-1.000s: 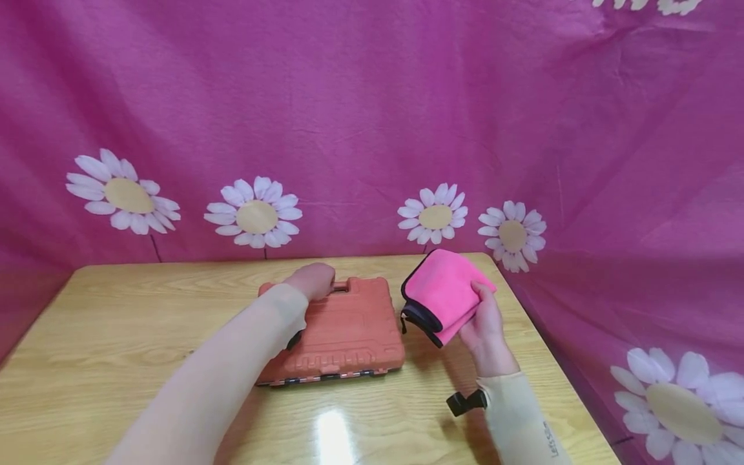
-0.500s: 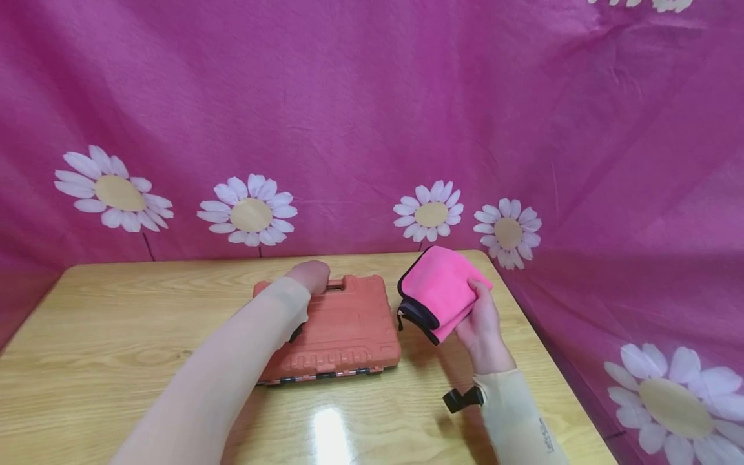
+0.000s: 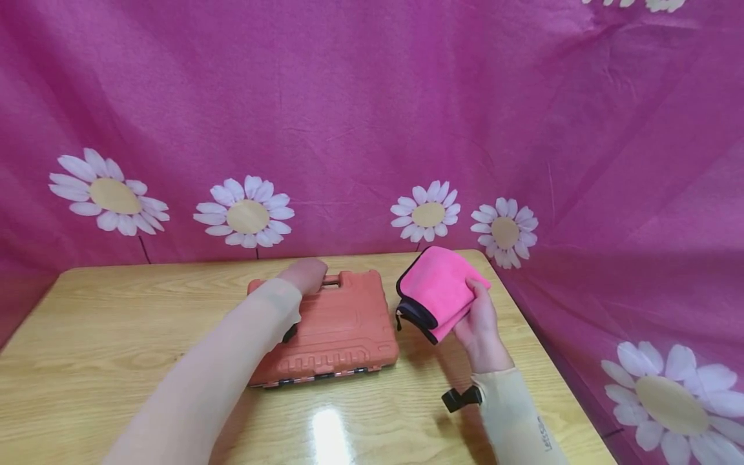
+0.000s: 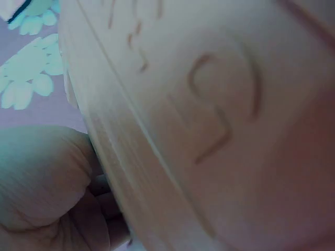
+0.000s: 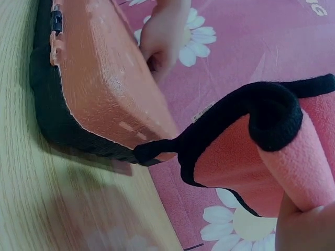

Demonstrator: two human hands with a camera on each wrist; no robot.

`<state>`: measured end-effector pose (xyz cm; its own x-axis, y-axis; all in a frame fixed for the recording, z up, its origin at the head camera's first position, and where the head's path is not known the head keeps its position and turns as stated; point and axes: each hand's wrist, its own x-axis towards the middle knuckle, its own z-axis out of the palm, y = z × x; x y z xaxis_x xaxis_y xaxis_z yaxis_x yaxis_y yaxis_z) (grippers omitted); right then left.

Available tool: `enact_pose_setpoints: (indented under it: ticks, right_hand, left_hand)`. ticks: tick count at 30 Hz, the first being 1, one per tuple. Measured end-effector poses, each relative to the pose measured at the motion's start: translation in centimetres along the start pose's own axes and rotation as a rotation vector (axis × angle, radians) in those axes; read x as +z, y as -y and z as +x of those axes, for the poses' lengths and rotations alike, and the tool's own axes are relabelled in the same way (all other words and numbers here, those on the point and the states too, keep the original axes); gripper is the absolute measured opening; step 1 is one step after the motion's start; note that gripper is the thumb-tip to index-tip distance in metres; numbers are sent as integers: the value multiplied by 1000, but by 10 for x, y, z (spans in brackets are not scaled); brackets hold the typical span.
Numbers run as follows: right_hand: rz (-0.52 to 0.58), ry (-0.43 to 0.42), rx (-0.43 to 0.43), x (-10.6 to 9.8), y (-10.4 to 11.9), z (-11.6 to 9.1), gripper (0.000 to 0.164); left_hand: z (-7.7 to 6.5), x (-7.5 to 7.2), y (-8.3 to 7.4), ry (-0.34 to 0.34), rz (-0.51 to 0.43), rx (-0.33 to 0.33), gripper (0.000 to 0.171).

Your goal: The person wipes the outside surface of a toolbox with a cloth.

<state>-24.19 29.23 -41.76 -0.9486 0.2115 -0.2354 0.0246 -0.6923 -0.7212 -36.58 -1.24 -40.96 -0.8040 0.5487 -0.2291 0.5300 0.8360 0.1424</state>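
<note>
An orange hard plastic carrying case (image 3: 343, 323) with a dark underside lies on the wooden table, its handle at the far side. My left hand (image 3: 305, 274) grips that handle; the fingers (image 4: 102, 214) curl behind the case edge in the left wrist view, partly hidden. To the right of the case, my right hand (image 3: 484, 336) holds a folded bright pink fleece cloth (image 3: 438, 287) with black trim above the table. The thumb lies on top of the cloth. A short black loop (image 5: 152, 150) hangs off its trim, near the case's corner in the right wrist view.
Wooden tabletop (image 3: 128, 336) extends left and in front of the case. A magenta curtain (image 3: 349, 129) with white daisies stands behind and along the right edge. A black wrist mount (image 3: 462, 398) sticks out from my right sleeve.
The head view has shifted slightly. My left hand and the far edge of the case appear a little higher. The right hand keeps its hold on the cloth, nearly still.
</note>
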Motion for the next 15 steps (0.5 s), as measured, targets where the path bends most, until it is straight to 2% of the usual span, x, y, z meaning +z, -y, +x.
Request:
enact_pose_setpoints:
  ticks: [5, 8, 12, 15]
  right_hand:
    - [-16, -6, 0, 1, 2, -3, 23]
    - [-24, -8, -2, 1, 3, -4, 24]
    - [-22, -17, 5, 2, 3, -4, 24]
    - [-2, -27, 6, 2, 4, -5, 25]
  left_hand:
    - [-7, -8, 3, -56, -53, 26, 12]
    - [-13, -14, 3, -81, -68, 18, 13]
    - [-21, -22, 1, -136, -45, 17, 29]
    - [-28, -27, 0, -205, -9, 39, 41]
